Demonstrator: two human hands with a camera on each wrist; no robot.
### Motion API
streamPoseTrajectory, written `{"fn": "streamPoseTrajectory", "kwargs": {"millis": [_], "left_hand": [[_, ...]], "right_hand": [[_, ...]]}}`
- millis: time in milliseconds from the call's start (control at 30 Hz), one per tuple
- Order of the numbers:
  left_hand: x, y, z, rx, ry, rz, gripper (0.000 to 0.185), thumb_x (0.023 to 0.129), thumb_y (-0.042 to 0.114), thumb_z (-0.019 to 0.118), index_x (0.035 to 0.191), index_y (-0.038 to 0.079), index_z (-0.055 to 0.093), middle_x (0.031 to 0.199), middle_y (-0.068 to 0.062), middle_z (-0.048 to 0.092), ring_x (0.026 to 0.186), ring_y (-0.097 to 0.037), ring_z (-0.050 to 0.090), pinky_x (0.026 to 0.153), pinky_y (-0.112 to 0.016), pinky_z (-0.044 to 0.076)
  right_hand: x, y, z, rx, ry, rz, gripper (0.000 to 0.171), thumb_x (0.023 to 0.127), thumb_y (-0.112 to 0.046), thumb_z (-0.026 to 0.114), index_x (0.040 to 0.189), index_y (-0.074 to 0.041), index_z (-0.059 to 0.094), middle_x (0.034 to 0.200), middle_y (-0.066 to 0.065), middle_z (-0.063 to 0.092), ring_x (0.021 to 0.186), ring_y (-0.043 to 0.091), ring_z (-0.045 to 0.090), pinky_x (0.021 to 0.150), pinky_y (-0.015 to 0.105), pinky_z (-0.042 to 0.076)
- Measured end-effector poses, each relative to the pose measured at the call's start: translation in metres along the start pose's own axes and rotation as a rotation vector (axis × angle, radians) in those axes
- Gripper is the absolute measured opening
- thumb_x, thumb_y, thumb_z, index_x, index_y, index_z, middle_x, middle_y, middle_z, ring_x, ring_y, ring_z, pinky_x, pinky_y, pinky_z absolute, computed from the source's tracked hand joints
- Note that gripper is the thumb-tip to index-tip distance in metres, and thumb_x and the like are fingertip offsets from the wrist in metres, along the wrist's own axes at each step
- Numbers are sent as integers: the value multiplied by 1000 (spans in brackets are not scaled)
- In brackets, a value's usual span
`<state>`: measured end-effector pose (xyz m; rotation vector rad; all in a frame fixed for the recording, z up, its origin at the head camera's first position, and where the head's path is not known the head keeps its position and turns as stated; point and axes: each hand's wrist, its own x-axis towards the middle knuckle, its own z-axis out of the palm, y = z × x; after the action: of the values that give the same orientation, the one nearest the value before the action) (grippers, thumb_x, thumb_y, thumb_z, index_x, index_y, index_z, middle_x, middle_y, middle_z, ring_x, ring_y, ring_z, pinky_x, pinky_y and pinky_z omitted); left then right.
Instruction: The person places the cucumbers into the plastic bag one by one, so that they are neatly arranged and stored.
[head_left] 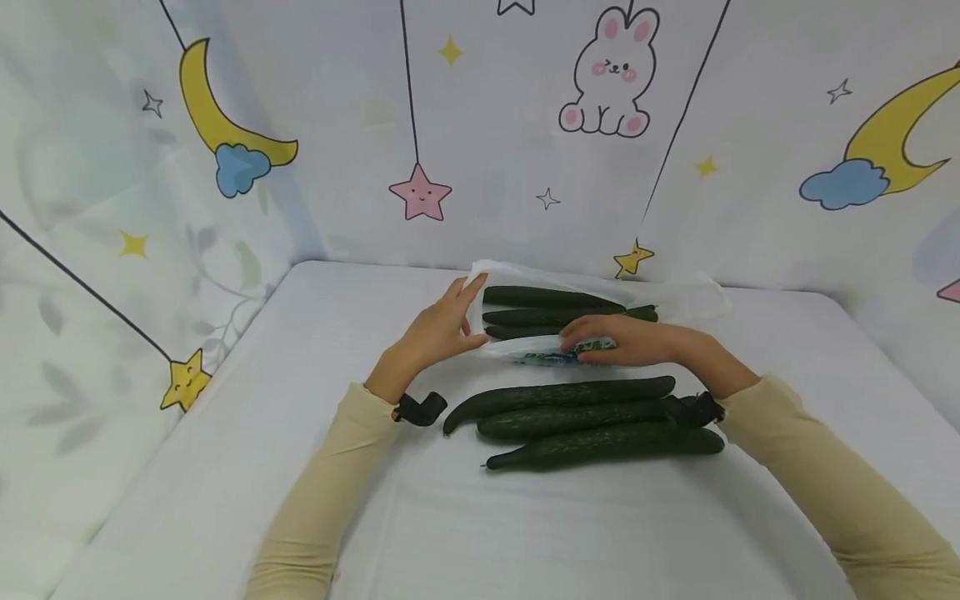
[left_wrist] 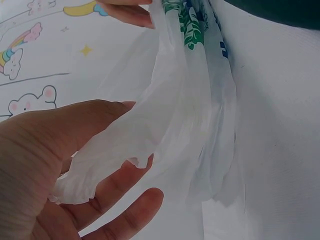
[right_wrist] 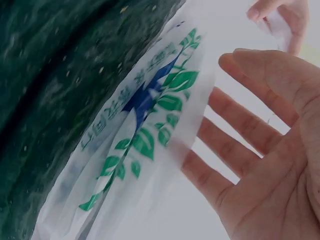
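Note:
A thin white plastic bag (head_left: 517,271) with green leaf print and blue marks (right_wrist: 170,103) lies at the back of the table, its film above and below several dark green cucumbers (head_left: 542,297). At its left end, my left hand (head_left: 441,329) touches the film, thumb and fingers spread apart; in the left wrist view, film (left_wrist: 165,115) passes between them. My right hand (head_left: 633,340) lies on the printed near side. Its straight fingers (right_wrist: 240,122) reach partly behind the film, with the thumb apart. Three more cucumbers (head_left: 600,446) lie side by side nearer me.
A white cloth (head_left: 420,525) covers the table. Behind it hangs a backdrop (head_left: 510,167) with printed moons, stars and a rabbit. Black bands (head_left: 422,409) sit at both wrists; the right one overlaps the near cucumbers.

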<state>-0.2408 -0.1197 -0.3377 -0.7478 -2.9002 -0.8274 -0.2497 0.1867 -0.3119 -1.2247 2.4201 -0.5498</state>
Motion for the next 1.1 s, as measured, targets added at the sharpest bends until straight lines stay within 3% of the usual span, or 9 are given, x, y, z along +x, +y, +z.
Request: {"fn": "streamPoseTrajectory", "kwargs": {"millis": [267, 533, 700, 1100], "left_hand": [[2, 2, -1, 2, 8, 9, 88, 84, 26, 68, 151, 17, 12, 153, -16, 16, 78, -13, 60, 71, -30, 46], [1, -1, 1, 8, -6, 3, 88, 84, 26, 68, 151, 17, 11, 153, -16, 15, 79, -13, 60, 71, -30, 46], [4, 0, 1, 7, 2, 21, 87, 85, 26, 68, 151, 16, 12, 153, -17, 16, 79, -13, 61, 71, -30, 47], [3, -2, 0, 9, 4, 23, 87, 84, 26, 68, 151, 14, 13, 152, -18, 16, 78, -13, 61, 71, -31, 47]], "right_hand": [[-7, -10, 4, 19, -22, -26, 29, 94, -18, 54, 121, -10, 60, 133, 10, 50, 124, 24, 46, 98, 47, 40], [-10, -14, 15, -2, -69, -78, 27, 95, -17, 52, 120, -11, 60, 123, 1, 58, 113, 19, 54, 93, 41, 45], [-12, -13, 18, 13, -101, -51, 29, 96, -18, 51, 123, -11, 58, 121, 0, 59, 108, 17, 58, 90, 37, 47], [-9, -4, 38, -61, -81, -11, 36, 97, -17, 48, 132, -13, 50, 133, 0, 53, 124, 19, 48, 99, 41, 40]]}}
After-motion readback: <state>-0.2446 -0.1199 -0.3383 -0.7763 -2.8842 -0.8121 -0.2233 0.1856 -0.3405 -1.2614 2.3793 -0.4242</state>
